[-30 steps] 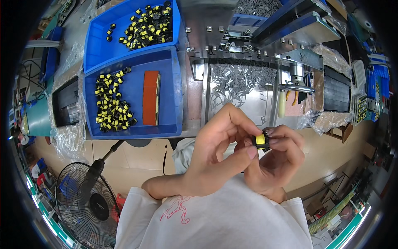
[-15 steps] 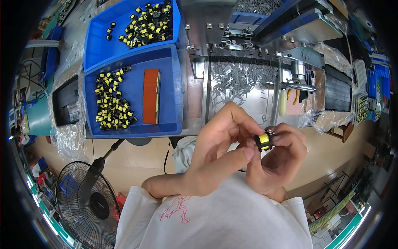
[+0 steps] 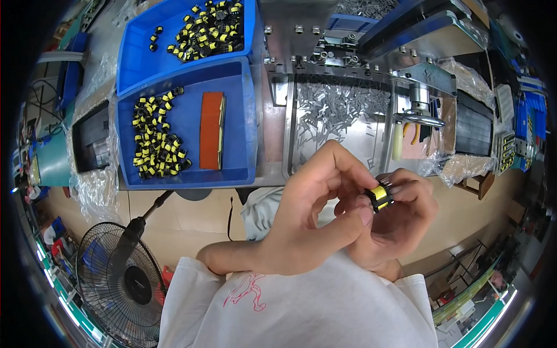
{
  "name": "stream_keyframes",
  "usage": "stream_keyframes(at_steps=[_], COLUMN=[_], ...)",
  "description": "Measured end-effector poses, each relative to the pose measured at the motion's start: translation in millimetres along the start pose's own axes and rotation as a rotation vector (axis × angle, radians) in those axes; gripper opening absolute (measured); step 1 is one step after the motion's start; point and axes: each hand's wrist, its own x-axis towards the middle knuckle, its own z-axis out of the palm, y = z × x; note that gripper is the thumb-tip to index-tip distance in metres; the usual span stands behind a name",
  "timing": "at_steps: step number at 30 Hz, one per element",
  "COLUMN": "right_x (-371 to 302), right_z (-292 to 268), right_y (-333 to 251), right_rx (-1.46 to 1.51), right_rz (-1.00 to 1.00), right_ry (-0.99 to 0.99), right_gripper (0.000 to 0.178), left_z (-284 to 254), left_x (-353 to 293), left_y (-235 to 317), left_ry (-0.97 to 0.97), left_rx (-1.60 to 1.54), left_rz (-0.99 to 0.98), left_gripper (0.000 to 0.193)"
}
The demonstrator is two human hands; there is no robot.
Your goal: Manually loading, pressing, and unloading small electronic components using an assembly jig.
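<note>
A small transformer coil (image 3: 380,196), a black bobbin wrapped in yellow tape with metal pins, is held in front of my chest. My left hand (image 3: 310,217) pinches its left side between thumb and fingers. From the other side, the bent fingers of my right hand (image 3: 408,223) close on the pin end. Both hands are in the air, just in front of the bench edge. Many coils of the same kind (image 3: 155,139) lie in the near blue bin (image 3: 232,127), beside an orange-faced block (image 3: 211,130). Part of the held coil is hidden by my fingers.
Behind the near bin, a second blue bin (image 3: 139,61) holds more coils (image 3: 212,32). A metal tray (image 3: 348,152) of small grey bars sits under a metal machine (image 3: 299,29) with a handwheel (image 3: 419,118). A black fan (image 3: 122,284) stands on the floor at lower left.
Both hands have moved slightly right with the coil. The coil has tilted, so its pins now point up and to the right and show more clearly.
</note>
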Motion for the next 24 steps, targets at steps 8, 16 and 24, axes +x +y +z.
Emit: stream_keyframes(at_steps=[8,16,24], right_x=[0.1,-2.2,-3.2], right_z=[1.9,2.2,-1.5], right_y=[-0.9,0.1,0.3], right_rx=[-0.013,-0.006,-0.015], right_rz=[-0.01,-0.014,-0.043], right_ry=[0.005,0.025,-0.014], right_gripper=[0.051,0.049,0.047], left_z=[0.3,1.2,-0.3], left_x=[-1.0,0.1,-0.7], left_y=[2.3,1.3,0.8], left_ry=[-0.009,-0.014,-0.011], left_rx=[0.008,-0.018,-0.012], left_rz=[-0.01,-0.004,-0.007], left_gripper=[0.033,0.033,0.033])
